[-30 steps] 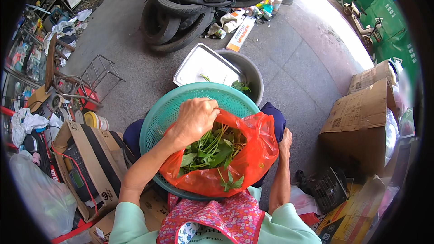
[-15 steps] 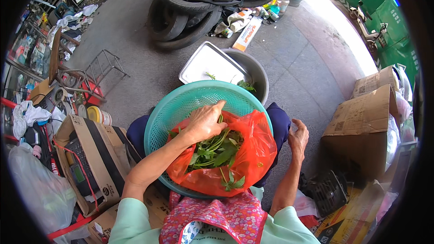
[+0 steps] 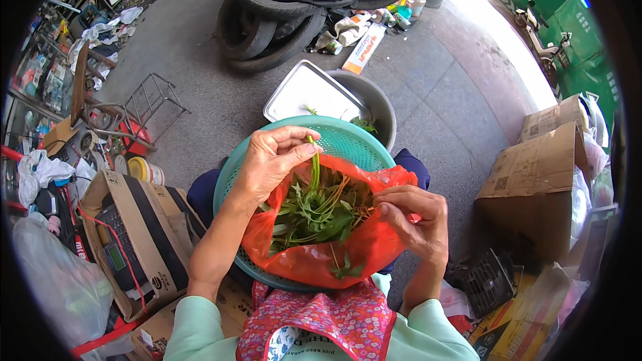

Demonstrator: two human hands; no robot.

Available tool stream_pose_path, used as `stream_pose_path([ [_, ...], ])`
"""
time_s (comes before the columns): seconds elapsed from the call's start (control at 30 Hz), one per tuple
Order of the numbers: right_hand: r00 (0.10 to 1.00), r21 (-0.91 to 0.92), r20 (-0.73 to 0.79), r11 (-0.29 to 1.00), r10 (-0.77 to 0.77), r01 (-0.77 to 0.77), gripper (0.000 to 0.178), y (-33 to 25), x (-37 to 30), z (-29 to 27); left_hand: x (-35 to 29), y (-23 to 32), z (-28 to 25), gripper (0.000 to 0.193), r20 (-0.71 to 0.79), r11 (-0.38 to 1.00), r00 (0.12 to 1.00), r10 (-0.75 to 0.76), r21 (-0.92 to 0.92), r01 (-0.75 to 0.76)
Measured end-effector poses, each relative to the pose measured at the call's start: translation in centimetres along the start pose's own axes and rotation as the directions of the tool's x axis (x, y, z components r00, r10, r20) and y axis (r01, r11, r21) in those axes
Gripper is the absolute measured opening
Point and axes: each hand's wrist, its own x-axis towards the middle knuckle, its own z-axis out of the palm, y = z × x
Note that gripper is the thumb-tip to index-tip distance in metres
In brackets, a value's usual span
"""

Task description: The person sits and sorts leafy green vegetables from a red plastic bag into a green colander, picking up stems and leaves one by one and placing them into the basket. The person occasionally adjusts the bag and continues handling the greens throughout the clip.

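A turquoise plastic colander (image 3: 351,140) sits between my knees, with a red plastic bag (image 3: 371,254) opened out inside it. Leafy green stalks (image 3: 317,217) fill the bag in a loose heap. Over the bag's far left side, my left hand (image 3: 267,164) pinches a small bunch of green stems (image 3: 315,170) between thumb and fingers; their leaves hang down into the heap. At the bag's right edge, my right hand (image 3: 421,220) is closed on the red plastic, with a fold of it between thumb and fingers.
Beyond the colander stand a grey basin (image 3: 385,103) and a white tray (image 3: 311,87) resting on it, with a few green bits. Stacked tyres (image 3: 267,33) lie farther off. Cardboard boxes flank me, one at left (image 3: 144,241) and one at right (image 3: 528,174).
My left hand has risen slightly leftward from the heap, now showing pinched stems. My right hand has come in from beside my right knee and taken hold of the bag's edge.
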Motion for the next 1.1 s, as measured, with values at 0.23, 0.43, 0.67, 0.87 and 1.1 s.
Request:
stream_pose_path([
  [0.23, 0.971, -0.143, -0.173, 0.971, 0.165, -0.191, 0.015, 2.2, 0.4, 1.0, -4.2, 5.6, 1.0, 0.016, -0.115, 0.985, 0.979, 0.171, 0.017, -0.17],
  [0.43, 0.96, -0.03, 0.025, 0.96, -0.277, 0.278, 0.03, -5.4, 1.4, 2.7, -6.2, 5.2, 4.9, 0.025, 0.148, 0.789, 0.872, 0.466, 0.377, -0.485],
  [0.67, 0.959, -0.091, 0.129, 0.96, -0.252, 0.264, 0.028, -6.3, 1.3, 2.7, -7.3, 4.9, 5.6, 0.03, 0.135, 0.75, 0.862, 0.489, 0.439, -0.495],
  [0.87, 0.924, -0.274, 0.107, 0.883, -0.367, 0.382, 0.03, -6.0, 1.2, 2.9, -7.5, 4.6, 6.2, 0.029, 0.095, 0.687, 0.824, 0.558, 0.503, -0.523],
  [1.1, 0.873, -0.416, 0.059, 0.783, -0.484, 0.463, 0.031, -5.8, 1.0, 3.3, -7.1, 3.6, 6.0, 0.022, 0.015, 0.865, 0.904, 0.426, 0.284, -0.413],
])
